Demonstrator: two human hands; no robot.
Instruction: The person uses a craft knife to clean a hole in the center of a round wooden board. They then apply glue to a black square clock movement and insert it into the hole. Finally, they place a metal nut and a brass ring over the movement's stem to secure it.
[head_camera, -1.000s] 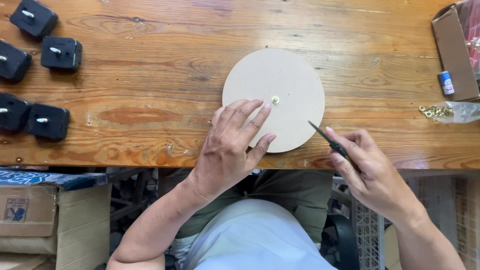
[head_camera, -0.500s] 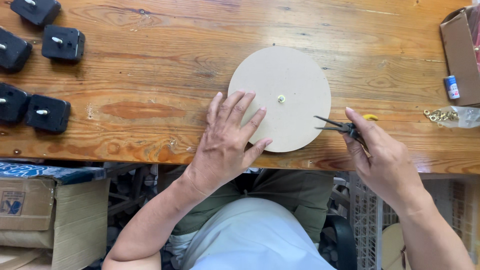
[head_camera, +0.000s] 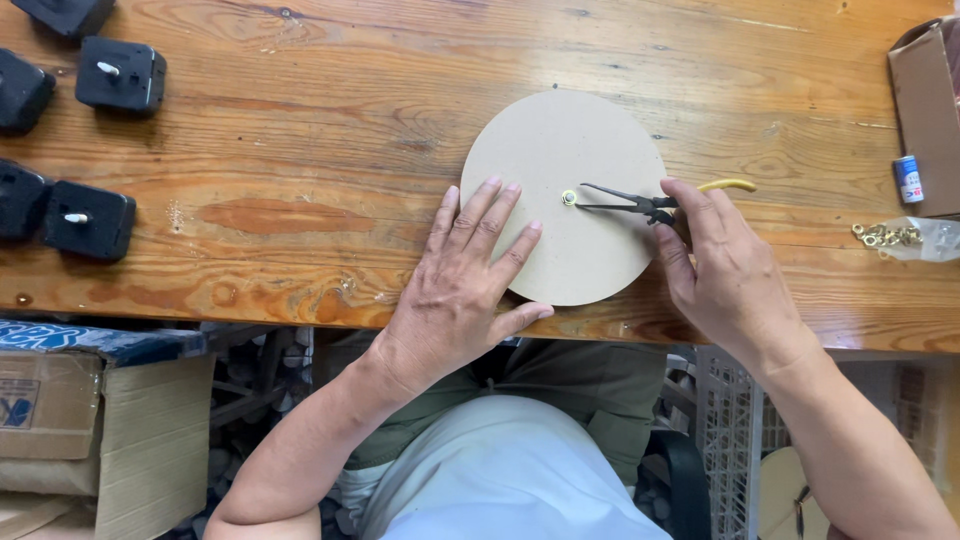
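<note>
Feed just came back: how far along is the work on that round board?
Done: a brass nut sits in the centre of the round tan fibreboard disc. In hand: the left hand presses the disc flat while the right hand grips that nut with black needle-nose pliers. Left: five black square boxes lie unused.

- Right hand (head_camera: 725, 265) has come up from the table edge onto the right side of the round board (head_camera: 565, 195).
- Pliers (head_camera: 630, 203), a second ago held off the board near its lower right rim, now lie across it, tips at the brass ring (head_camera: 569, 198) in the centre.
- Yellow handle (head_camera: 730, 185) now shows past the fingers.
</note>
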